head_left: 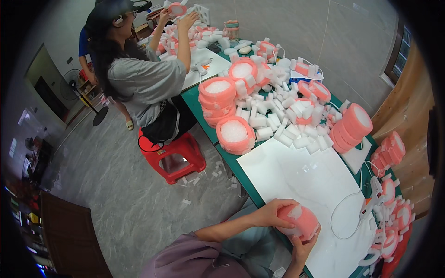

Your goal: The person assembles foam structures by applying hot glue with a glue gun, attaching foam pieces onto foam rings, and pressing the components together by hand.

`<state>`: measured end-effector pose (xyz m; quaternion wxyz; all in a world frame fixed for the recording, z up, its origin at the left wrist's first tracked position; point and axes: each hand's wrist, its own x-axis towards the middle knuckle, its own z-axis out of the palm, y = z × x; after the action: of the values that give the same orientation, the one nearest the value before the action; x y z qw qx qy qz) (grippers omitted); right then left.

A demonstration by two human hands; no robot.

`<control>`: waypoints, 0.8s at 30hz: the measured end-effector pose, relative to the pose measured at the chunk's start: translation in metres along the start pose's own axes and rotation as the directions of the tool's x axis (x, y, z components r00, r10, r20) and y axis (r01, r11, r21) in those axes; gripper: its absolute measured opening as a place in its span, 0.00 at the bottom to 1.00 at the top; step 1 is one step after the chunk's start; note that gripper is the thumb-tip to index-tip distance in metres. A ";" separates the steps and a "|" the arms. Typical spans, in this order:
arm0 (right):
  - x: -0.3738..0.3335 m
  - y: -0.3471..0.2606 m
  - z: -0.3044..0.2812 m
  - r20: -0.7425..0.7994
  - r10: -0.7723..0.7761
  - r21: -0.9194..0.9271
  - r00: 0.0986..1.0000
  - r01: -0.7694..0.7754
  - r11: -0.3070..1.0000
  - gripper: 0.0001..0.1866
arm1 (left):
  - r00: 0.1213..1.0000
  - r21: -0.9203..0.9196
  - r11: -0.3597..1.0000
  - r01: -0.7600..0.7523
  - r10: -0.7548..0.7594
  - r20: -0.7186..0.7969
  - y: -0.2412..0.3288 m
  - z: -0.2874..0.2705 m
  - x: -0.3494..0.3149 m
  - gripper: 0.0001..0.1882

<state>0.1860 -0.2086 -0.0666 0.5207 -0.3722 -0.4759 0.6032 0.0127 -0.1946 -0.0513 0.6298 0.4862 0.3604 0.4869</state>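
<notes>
Over the near edge of the white board (301, 176), my two hands hold a pink round foam piece (303, 222) with white patches on its side. My left hand (278, 212) wraps round its upper left side, thumb across the front. My right hand (303, 248) grips it from below and the right, with part of the fingers hidden behind it. Beyond the board lies a heap of small white foam blocks (273, 116). Left of the heap are stacked pink rings with white centres (217, 99), and a single such piece (235, 134) sits at the board's far left corner.
At the right, a white corded tool (367, 208) with an orange part lies beside more pink pieces (391, 236). Another pink stack (351, 127) stands farther back. A co-worker (143, 76) works at the far end, near a red stool (174, 155). White scraps lie on the floor.
</notes>
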 end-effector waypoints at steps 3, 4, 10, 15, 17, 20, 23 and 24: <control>-0.001 0.005 -0.004 -0.013 -0.041 -0.054 0.999 0.040 0.998 0.38 | 1.000 -0.024 1.000 -0.001 0.000 -0.018 0.000 0.001 0.002 0.26; -0.001 0.006 -0.005 -0.001 -0.061 -0.087 0.998 0.061 0.994 0.39 | 1.000 -0.013 1.000 0.015 -0.015 0.000 -0.002 0.000 0.002 0.27; 0.001 0.003 -0.002 -0.056 -0.063 -0.129 0.996 0.056 0.990 0.41 | 0.997 -0.039 0.998 -0.041 0.039 -0.066 -0.016 0.005 0.006 0.28; 0.002 0.009 -0.005 -0.041 -0.092 -0.138 0.995 0.086 0.987 0.41 | 0.997 -0.055 0.998 0.036 -0.033 0.065 -0.012 -0.001 0.005 0.26; 0.001 0.008 -0.003 -0.035 -0.092 -0.130 0.995 0.087 0.988 0.42 | 0.996 -0.024 0.997 0.071 -0.070 0.053 -0.010 -0.002 0.003 0.26; 0.002 0.010 -0.006 -0.009 -0.095 -0.150 0.995 0.093 0.984 0.41 | 0.996 -0.083 0.992 0.094 -0.092 0.018 -0.013 -0.001 0.002 0.26; -0.001 0.017 -0.013 -0.006 -0.104 -0.121 0.995 0.103 0.987 0.44 | 0.997 0.029 0.997 0.075 -0.075 -0.027 -0.007 0.003 0.002 0.27; -0.002 0.017 -0.012 -0.049 -0.078 -0.088 0.996 0.073 0.993 0.44 | 0.997 0.034 0.997 0.073 -0.071 -0.042 -0.012 0.003 0.004 0.27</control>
<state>0.1932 -0.2079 -0.0869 0.5390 -0.3919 -0.5013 0.5519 0.0194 -0.1925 -0.0620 0.6305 0.4741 0.3992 0.4672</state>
